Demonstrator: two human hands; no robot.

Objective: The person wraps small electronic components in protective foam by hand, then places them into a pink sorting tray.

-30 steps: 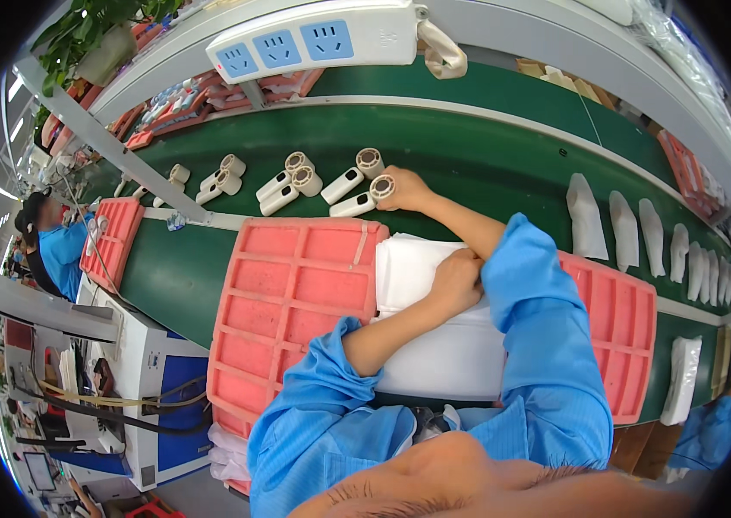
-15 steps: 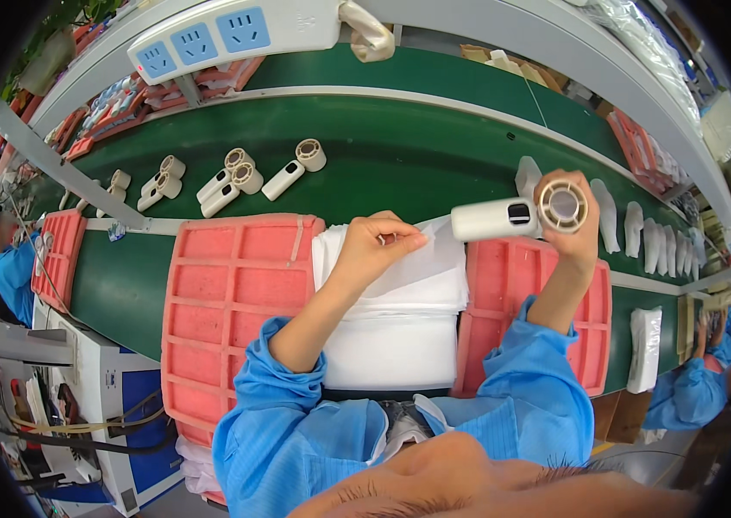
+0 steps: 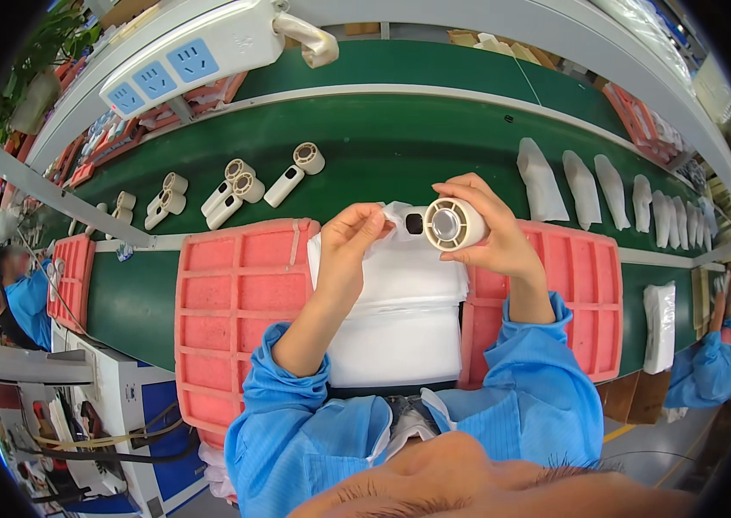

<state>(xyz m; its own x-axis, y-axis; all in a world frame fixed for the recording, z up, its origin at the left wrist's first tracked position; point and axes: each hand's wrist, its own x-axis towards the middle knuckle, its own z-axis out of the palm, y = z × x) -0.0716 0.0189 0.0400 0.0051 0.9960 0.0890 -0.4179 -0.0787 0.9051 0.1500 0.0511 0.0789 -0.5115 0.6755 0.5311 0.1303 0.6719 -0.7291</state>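
A white hair dryer [image 3: 467, 226] with a round cream head and a small dark window on its handle is in my right hand [image 3: 504, 242]. The fingers and thumb of that hand wrap round the head. My left hand [image 3: 352, 246] pinches a thin white sleeve [image 3: 393, 226] at the handle's end; the sleeve covers part of the handle. Both hands are above a stack of flat white sleeves [image 3: 393, 341]. The handle's far end is hidden by the sleeve and my left fingers.
Red foam trays [image 3: 232, 324] flank the stack. On the green conveyor [image 3: 383, 147] stand bare hair dryers [image 3: 286, 183] at left and several sleeved ones [image 3: 542, 186] at right. A power strip [image 3: 193, 60] hangs overhead. Co-workers sit at both sides.
My right hand has brought the hair dryer leftward, to my left hand. A sleeve now covers part of the handle. The view has shifted slightly.
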